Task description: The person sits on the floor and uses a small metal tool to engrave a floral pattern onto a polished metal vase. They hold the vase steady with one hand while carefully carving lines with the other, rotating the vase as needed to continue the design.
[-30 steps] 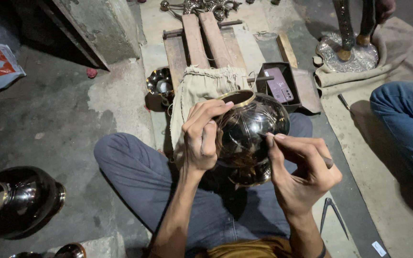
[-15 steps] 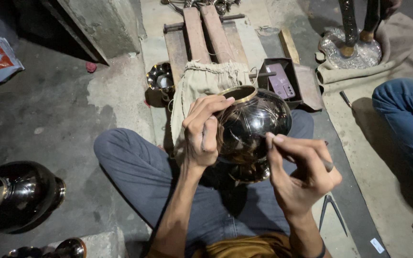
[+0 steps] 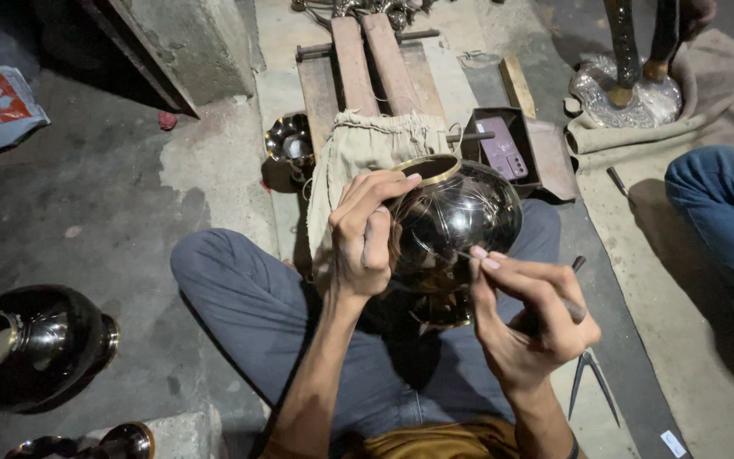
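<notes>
Head view | left hand (image 3: 363,238) grips shiny pot (image 3: 456,225) to steady it on lap | right hand (image 3: 533,319) pinches thin tool (image 3: 524,285), tip against pot for fine control

My left hand (image 3: 365,234) is raised, fingers curled forward in a grasp; my right hand (image 3: 530,319) pinches thumb against fingertips, forearms angled upward.
</notes>
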A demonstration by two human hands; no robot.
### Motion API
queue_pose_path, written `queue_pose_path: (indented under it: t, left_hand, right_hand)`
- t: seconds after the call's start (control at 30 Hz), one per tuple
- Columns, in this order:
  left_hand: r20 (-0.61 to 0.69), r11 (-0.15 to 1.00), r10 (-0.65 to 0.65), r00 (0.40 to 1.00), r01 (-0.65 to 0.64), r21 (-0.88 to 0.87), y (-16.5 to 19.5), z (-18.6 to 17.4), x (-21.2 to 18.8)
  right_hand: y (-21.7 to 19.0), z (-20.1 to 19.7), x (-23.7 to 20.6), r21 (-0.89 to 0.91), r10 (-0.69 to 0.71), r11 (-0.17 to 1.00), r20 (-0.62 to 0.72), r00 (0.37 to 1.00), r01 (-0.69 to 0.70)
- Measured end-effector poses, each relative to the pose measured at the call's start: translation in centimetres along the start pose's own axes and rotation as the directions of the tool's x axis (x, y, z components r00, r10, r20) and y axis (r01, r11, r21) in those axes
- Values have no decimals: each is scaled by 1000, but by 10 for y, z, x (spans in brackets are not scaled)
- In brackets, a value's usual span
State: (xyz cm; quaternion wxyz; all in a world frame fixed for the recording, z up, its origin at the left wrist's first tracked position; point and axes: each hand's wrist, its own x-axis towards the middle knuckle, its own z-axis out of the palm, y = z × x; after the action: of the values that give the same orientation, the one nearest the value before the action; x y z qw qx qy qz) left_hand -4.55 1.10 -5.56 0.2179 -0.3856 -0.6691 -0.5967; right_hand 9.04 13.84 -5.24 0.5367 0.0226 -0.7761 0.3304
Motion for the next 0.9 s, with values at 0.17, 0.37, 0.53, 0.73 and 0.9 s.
queue_pose_path:
  t: [0.17, 0.37, 0.53, 0.73, 0.9]
  left_hand:
    - [3, 1000, 7, 1000, -7, 2, 0, 0, 1]
    - [10, 1000, 20, 1000, -20, 5, -2, 0, 2]
    - [3, 1000, 22, 1000, -22, -1, -1, 1, 1]
    - [-4, 1000, 22, 1000, -22, -12, -1, 2, 1]
    - [-3, 1000, 26, 1000, -26, -13, 0, 1, 3]
  right_hand:
    - [4, 2, -1, -7, 47, 999, -34, 998, -47]
    - [8, 1, -2, -8, -26, 1000, -3, 1000, 26]
    - [8, 2, -4, 16, 4, 1000, -30, 1000, -4]
    - [6, 2, -6, -38, -37, 999, -21, 999, 37]
    - [3, 1, -7, -43, -27, 999, -35, 999, 25]
